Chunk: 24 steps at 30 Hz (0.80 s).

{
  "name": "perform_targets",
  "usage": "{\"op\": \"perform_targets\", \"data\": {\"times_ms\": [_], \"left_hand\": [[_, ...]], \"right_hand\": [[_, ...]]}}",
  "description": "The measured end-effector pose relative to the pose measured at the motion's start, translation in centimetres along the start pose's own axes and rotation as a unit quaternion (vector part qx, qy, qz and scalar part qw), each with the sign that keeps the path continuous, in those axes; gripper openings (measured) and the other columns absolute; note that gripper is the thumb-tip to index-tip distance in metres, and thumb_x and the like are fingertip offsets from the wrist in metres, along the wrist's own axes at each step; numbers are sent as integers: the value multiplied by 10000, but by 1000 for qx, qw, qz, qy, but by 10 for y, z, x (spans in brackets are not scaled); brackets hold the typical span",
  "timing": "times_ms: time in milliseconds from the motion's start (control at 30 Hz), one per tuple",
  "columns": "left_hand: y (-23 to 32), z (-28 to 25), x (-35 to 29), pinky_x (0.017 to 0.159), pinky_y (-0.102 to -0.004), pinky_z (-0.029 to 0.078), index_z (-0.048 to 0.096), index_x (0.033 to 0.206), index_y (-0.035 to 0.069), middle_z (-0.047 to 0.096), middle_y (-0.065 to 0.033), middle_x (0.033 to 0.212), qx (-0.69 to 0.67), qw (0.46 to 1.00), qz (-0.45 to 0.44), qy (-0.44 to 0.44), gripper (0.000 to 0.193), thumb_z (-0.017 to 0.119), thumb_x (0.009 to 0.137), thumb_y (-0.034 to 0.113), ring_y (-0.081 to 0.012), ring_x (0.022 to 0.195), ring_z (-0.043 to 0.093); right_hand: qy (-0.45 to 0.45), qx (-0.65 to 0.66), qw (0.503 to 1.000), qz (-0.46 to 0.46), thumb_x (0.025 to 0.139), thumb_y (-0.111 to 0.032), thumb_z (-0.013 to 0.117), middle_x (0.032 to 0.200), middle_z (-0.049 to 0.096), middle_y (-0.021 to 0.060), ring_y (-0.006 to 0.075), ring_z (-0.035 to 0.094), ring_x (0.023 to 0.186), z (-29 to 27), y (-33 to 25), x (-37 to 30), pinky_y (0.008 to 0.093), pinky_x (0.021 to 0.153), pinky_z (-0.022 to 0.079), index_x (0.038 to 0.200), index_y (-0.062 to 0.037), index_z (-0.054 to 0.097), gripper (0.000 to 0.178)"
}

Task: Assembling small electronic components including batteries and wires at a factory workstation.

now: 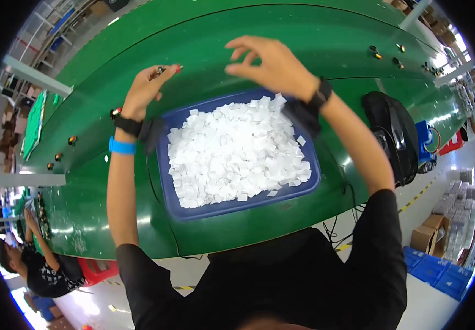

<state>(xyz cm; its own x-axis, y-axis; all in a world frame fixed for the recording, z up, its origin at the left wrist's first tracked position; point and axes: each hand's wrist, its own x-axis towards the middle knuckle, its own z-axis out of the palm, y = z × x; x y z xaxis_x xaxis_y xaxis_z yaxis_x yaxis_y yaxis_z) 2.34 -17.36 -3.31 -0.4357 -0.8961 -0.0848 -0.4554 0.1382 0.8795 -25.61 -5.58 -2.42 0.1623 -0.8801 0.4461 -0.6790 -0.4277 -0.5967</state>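
Note:
My left hand [145,91] pinches a small dark piece with a red end [178,69]; its exact kind is too small to make out. That hand is above the green belt [204,33], beyond the far left corner of a blue tray [226,213]. My right hand [273,65] hovers past the tray's far edge, slightly blurred, its thumb and fingers apart and nothing visible in them. A heap of small white square pieces [232,154] fills the tray between my forearms. Black bands with dark blocks circle both wrists, and a blue band [122,146] is on my left forearm.
Small dark parts with coloured bits [72,140] lie along the belt, left and right. A black bag [394,137] rests right of the tray, beside a blue box [425,140]. Cables [333,231] hang off the near edge. Another person [42,264] sits at the far left.

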Motion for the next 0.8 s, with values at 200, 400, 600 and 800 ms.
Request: {"op": "perform_targets", "data": {"times_ms": [200, 400, 600, 800], "left_hand": [[-75, -22, 58, 613, -248, 378, 648, 1101, 77, 590, 5, 929, 94, 988, -123, 27, 460, 697, 853, 461, -62, 751, 478], [-18, -9, 0, 713, -263, 402, 556, 1276, 62, 581, -14, 1111, -257, 964, -2, 67, 400, 618, 944, 277, -90, 878, 506], [10, -10, -56, 610, -231, 385, 577, 1151, 37, 560, -10, 1009, -309, 950, 7, 35, 247, 569, 972, 207, -74, 774, 491], [19, 8, -53, 568, -221, 376, 578, 1058, 38, 551, -8, 903, -267, 964, 9, -7, 180, 552, 977, 197, -64, 696, 481]], "right_hand": [[-33, -261, 932, 252, 818, -344, 660, 1100, 687, 102, 332, 640, 1039, -77, 198, 19, 423, 881, 523, 1039, -145, 701, 300], [-2, -410, 797, 442, 803, -368, 673, 1153, 629, 216, 383, 588, 1108, -231, 374, -73, 444, 933, 490, 1124, -47, 615, 458], [108, -425, 709, 552, 856, -327, 626, 1337, 505, 255, 439, 492, 1241, -239, 413, -96, 501, 1026, 429, 1280, -74, 512, 507], [24, -437, 735, 518, 852, -387, 638, 1284, 538, 250, 418, 529, 1193, -267, 453, -128, 462, 978, 454, 1228, -53, 526, 515]]}}
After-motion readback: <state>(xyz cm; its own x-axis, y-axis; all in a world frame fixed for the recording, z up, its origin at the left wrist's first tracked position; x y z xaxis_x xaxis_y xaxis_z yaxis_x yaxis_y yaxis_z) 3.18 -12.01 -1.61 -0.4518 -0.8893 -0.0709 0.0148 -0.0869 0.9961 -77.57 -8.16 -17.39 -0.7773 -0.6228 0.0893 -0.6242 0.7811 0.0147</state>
